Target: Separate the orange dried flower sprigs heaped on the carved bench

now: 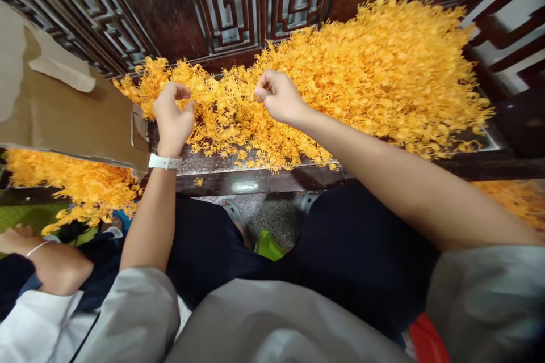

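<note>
A large heap of fine orange-yellow flower sprigs (361, 74) covers a dark polished wooden surface (255, 181), stretching from the carved panel toward the ledge. My left hand (172, 116), with a white watch band (164, 161) on its wrist, is curled at the heap's left part, its fingers pinching into the sprigs. Farther right, my right hand (279, 96) has its fingertips closed among the sprigs. Both hands' fingertips are partly hidden by the tangle.
A dark carved wooden lattice panel (225, 5) rises behind the heap. A cardboard sheet (63, 108) leans at the left above a second orange heap (72, 184). A co-worker's forearm (46, 264) lies at the lower left. My dark-clad knees (204, 244) sit below the ledge.
</note>
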Tool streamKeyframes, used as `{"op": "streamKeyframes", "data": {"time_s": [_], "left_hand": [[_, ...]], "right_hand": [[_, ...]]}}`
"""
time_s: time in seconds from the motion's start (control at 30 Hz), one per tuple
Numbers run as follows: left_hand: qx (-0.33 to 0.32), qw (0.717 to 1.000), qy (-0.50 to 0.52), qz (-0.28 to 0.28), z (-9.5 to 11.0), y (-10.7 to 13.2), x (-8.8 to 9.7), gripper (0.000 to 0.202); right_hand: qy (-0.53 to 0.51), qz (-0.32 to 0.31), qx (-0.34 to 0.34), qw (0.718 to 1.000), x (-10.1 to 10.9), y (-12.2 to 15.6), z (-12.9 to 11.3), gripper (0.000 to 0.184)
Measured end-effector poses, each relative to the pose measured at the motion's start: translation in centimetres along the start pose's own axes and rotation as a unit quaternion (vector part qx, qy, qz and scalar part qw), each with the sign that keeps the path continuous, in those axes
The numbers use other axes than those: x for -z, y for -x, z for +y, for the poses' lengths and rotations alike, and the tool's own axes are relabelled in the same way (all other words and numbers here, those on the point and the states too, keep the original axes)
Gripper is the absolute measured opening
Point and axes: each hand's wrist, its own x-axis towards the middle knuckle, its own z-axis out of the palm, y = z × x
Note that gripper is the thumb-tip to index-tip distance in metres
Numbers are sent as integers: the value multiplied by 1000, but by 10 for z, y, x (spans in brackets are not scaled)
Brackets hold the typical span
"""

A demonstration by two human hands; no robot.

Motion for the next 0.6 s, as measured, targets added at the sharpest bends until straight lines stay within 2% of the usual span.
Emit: {"op": "streamKeyframes", "data": {"time_s": [0.07,0.13,0.2,0.3,0.37,0.47,0.53,0.6], "left_hand": [[-32,998,-35,-30,2,3,3,27],[-68,995,-49,-63,6,7,4,23],[-96,992,-38,-77,11,10,4,22],[-121,989,-15,-79,23,16,4,29],[-134,987,-16,-92,33,22,1,38],[-145,982,-26,-121,49,30,-7,54],[-134,984,-17,-117,55,32,-15,62],[-111,989,4,-94,53,30,-24,71]], "right_hand": [[-113,7,-54,992,0,-4,2,22],[-217,10,-104,970,2,-9,4,28],[-269,-7,-126,955,4,-13,8,34],[-250,-56,-105,961,7,-16,13,46],[-190,-80,-64,976,5,-17,14,52],[-100,-83,-16,991,0,-17,12,55],[-109,-72,-26,991,-3,-15,6,57],[-185,-47,-66,979,-4,-11,-2,58]]}}
